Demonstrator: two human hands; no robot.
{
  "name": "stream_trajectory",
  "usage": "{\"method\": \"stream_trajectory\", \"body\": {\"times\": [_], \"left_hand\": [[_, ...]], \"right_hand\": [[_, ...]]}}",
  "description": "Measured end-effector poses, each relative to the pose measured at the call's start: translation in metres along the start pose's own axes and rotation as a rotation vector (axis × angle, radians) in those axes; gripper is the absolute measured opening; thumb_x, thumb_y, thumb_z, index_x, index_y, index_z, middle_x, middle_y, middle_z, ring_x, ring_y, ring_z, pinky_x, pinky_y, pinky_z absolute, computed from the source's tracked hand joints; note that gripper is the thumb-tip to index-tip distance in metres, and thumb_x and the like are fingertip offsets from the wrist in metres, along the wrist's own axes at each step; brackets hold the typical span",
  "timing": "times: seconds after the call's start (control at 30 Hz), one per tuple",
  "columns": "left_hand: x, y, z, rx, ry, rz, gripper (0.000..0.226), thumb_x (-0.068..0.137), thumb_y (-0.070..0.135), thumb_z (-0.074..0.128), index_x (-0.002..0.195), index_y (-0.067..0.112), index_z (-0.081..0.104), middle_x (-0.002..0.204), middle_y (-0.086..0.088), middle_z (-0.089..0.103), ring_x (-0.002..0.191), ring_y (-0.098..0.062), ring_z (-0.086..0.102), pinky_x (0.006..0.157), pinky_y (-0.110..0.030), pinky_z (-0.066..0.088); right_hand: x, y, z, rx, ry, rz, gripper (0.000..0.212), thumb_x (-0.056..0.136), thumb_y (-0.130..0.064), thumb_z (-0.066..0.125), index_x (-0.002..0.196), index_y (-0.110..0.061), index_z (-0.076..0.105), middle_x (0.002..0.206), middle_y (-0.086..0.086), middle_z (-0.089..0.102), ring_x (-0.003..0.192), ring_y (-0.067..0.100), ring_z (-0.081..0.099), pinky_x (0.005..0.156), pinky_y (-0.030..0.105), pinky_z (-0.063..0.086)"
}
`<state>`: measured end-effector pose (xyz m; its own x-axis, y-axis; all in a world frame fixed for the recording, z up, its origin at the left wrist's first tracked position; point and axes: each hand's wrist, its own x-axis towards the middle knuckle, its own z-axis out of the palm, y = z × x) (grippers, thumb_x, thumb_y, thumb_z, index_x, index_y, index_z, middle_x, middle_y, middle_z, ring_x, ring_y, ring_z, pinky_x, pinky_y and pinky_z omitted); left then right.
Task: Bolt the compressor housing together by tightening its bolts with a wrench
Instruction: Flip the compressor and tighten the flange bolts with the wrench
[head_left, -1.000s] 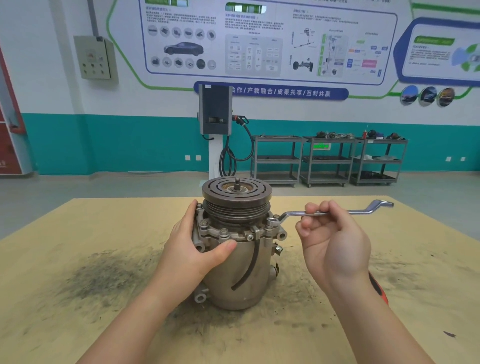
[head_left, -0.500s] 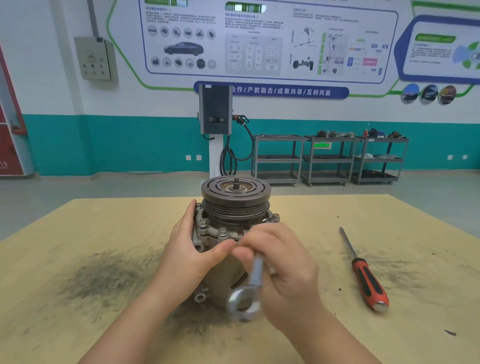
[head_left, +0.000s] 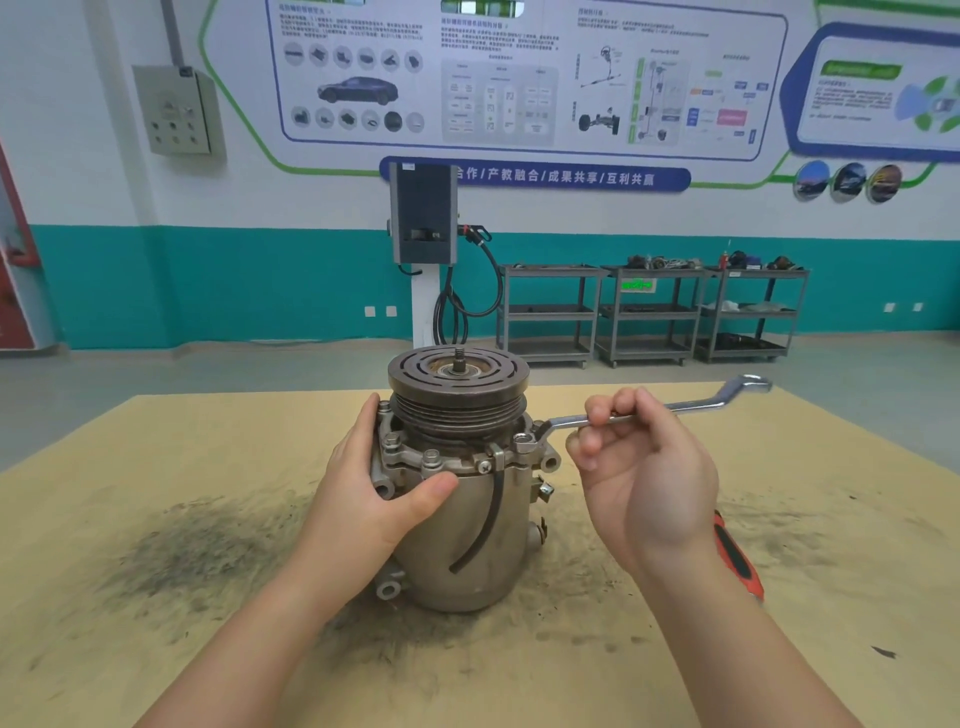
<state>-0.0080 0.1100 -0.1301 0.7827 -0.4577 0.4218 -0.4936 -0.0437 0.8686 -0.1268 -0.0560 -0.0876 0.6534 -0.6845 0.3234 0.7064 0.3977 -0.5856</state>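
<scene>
The metal compressor housing (head_left: 467, 535) stands upright on the wooden table (head_left: 156, 519), a dark grooved pulley (head_left: 458, 382) on top. Several bolts (head_left: 431, 457) ring its upper flange. My left hand (head_left: 371, 499) grips the housing's left side, thumb across the front. A silver ring wrench (head_left: 691, 408) sits with its near end on the bolt at the flange's right side (head_left: 525, 441) and points out to the right. My right hand (head_left: 639, 467) holds the wrench shaft with curled fingers.
A red-handled screwdriver (head_left: 737, 561) lies on the table behind my right wrist, mostly hidden. Dark grime marks the tabletop left of the housing. Grey shelf carts (head_left: 649, 312) and a charging post (head_left: 423, 223) stand far back by the wall.
Half a second ago my right hand held the wrench in front of the housing, pointing toward me. It has swung back out to the right, seated on the right bolt. My left hand stayed put.
</scene>
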Motion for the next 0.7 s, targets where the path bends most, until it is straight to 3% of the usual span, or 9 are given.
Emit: {"method": "stream_trajectory", "body": {"times": [0.13,0.3,0.37,0.47,0.53,0.6,0.7], "left_hand": [[0.000,0.001,0.000,0.006,-0.003,-0.006,0.121,0.049,0.075,0.069,0.155,0.043,0.020,0.151,0.017,0.042,0.138,-0.007,0.043,0.115,-0.045,0.039],[0.000,-0.001,0.000,0.006,-0.010,0.002,0.120,0.052,0.075,0.071,0.156,0.041,0.021,0.151,0.017,0.043,0.138,-0.008,0.043,0.115,-0.047,0.038],[0.001,-0.001,0.001,-0.015,0.005,0.014,0.117,0.052,0.072,0.073,0.154,0.041,0.025,0.150,0.016,0.044,0.137,-0.008,0.044,0.115,-0.047,0.038],[0.001,-0.001,0.003,-0.017,0.009,0.029,0.114,0.052,0.065,0.077,0.153,0.039,0.029,0.146,0.012,0.049,0.135,-0.011,0.048,0.114,-0.048,0.039],[0.001,-0.001,0.002,-0.015,0.002,0.028,0.112,0.054,0.064,0.077,0.153,0.039,0.030,0.145,0.012,0.051,0.133,-0.011,0.050,0.112,-0.048,0.041],[0.001,-0.002,0.001,-0.020,-0.003,0.017,0.113,0.054,0.066,0.074,0.153,0.040,0.028,0.146,0.013,0.050,0.135,-0.012,0.049,0.112,-0.048,0.041],[0.000,-0.001,0.000,0.008,-0.002,0.015,0.117,0.053,0.071,0.071,0.155,0.040,0.024,0.149,0.018,0.045,0.137,-0.009,0.045,0.114,-0.047,0.040]], "right_hand": [[0.001,0.002,-0.002,-0.032,-0.034,-0.043,0.035,0.101,-0.011,0.036,0.068,-0.011,0.050,0.064,0.006,0.054,0.047,0.017,0.044,0.045,0.024,0.037],[-0.019,0.022,-0.001,-0.467,-0.259,-0.605,0.029,0.101,-0.027,0.046,0.077,-0.029,0.061,0.073,-0.001,0.060,0.058,0.019,0.053,0.057,0.028,0.045],[-0.026,0.031,0.000,-0.696,-0.451,-0.804,0.022,0.102,-0.032,0.048,0.086,-0.023,0.061,0.080,-0.005,0.058,0.069,0.015,0.056,0.065,0.026,0.047],[-0.030,0.044,0.001,-0.971,-0.594,-0.994,0.018,0.098,-0.017,0.052,0.087,-0.007,0.061,0.087,-0.001,0.057,0.079,0.014,0.055,0.074,0.023,0.046],[-0.030,0.043,0.002,-0.937,-0.545,-0.965,0.021,0.100,-0.022,0.049,0.089,-0.010,0.060,0.086,-0.001,0.057,0.077,0.013,0.056,0.072,0.023,0.047],[-0.030,0.033,0.005,-0.698,-0.403,-0.785,0.025,0.102,-0.036,0.043,0.087,-0.023,0.059,0.081,-0.003,0.057,0.068,0.012,0.056,0.063,0.025,0.046],[-0.023,0.012,0.007,-0.379,-0.140,-0.539,0.037,0.100,-0.031,0.040,0.071,-0.031,0.063,0.071,-0.002,0.060,0.055,0.017,0.051,0.055,0.026,0.043]]}}
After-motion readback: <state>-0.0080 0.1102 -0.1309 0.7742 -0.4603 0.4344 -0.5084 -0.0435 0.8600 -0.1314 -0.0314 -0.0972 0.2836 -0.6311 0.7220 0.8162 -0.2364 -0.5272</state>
